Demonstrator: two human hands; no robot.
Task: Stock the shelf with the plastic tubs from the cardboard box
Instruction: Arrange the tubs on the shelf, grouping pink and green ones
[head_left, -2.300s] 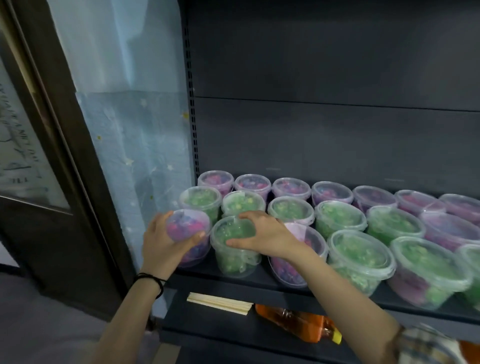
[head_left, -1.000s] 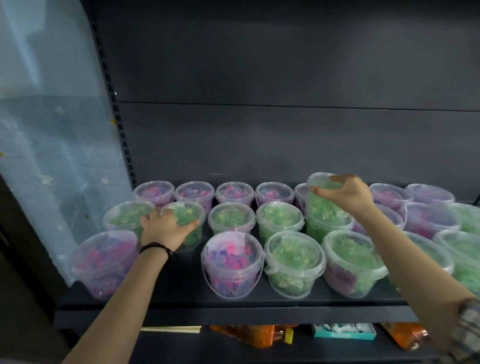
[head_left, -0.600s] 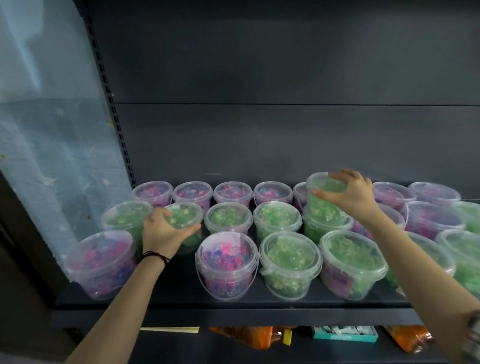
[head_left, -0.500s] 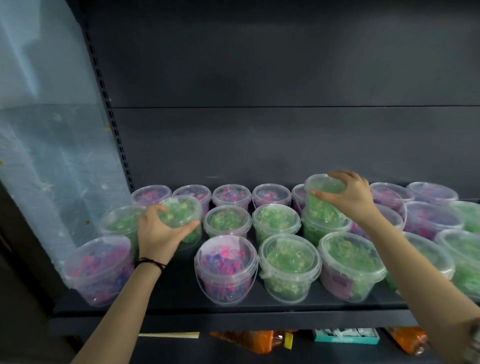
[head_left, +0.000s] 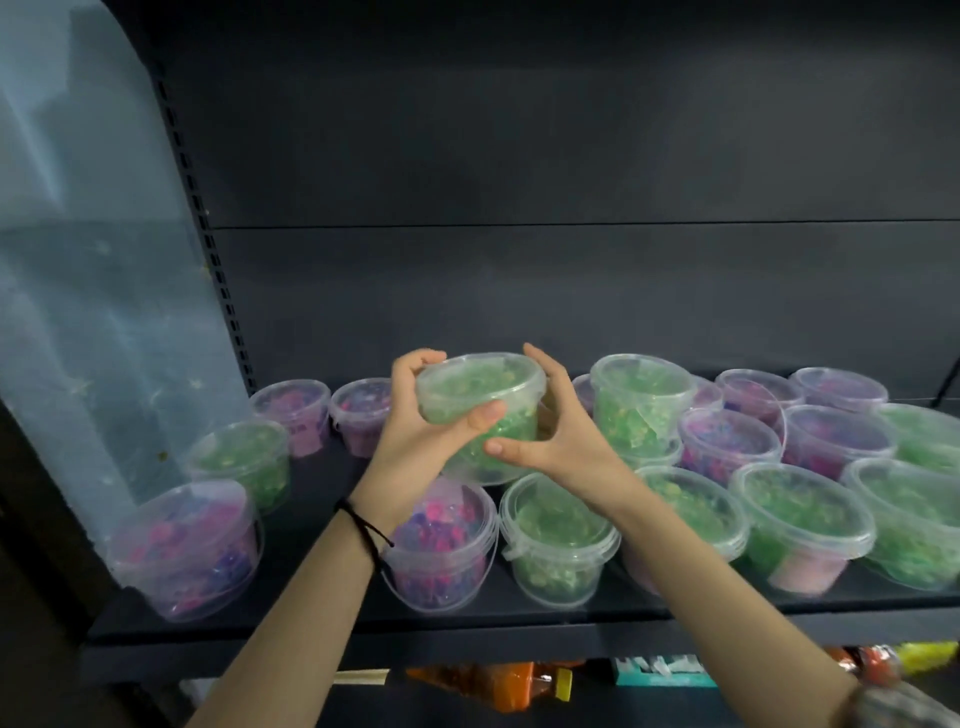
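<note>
Both my hands hold one clear plastic tub of green beads (head_left: 480, 395) in the air above the dark shelf (head_left: 363, 623). My left hand (head_left: 415, 447) grips its left side, with the thumb across the front. My right hand (head_left: 566, 441) cups its right side, thumb in front and fingers behind the rim. Several tubs of green or pink-purple beads stand in rows on the shelf. A green tub (head_left: 641, 400) sits stacked on another just right of my hands. A pink tub (head_left: 187, 545) stands at the front left. The cardboard box is out of view.
A translucent plastic sheet (head_left: 93, 312) hangs left of the slotted shelf upright (head_left: 208, 249). On the lower shelf lie an orange bottle (head_left: 498, 683) and a teal pack (head_left: 654, 675). The dark back panel rises behind the tubs.
My left hand lifted a green tub from the second row and carried it up and to the right. My right hand left the stacked green tub and took hold of the lifted one.
</note>
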